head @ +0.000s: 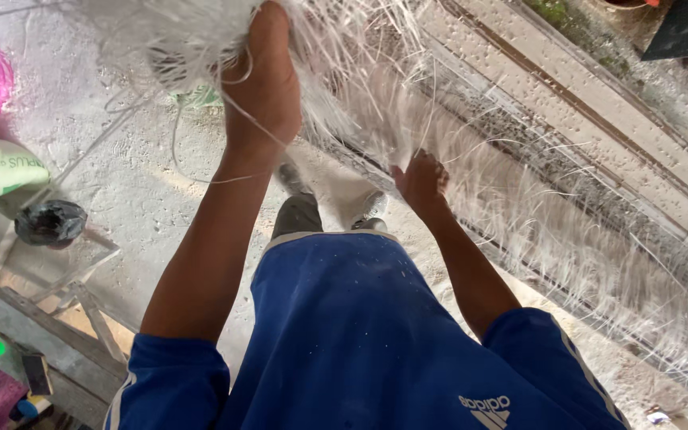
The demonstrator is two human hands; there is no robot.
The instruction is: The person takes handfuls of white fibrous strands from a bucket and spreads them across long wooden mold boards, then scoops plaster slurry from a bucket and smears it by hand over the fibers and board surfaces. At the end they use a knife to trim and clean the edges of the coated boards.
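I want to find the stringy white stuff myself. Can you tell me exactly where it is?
Start at the long pale mould running slantwise down the right side. Follow it to the picture's top middle, where the left hand is raised high. The bundle of white fibres is bunched in that hand, trailing to the right hand; unlike the fibres spread flat on the mould, it hangs loose.

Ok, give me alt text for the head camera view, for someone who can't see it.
Looking down, a person in a blue shirt grips a tangled bundle of white fibre strands with the raised left hand, while the lower right hand pulls strands beside a long pale mould on a dusty white floor.
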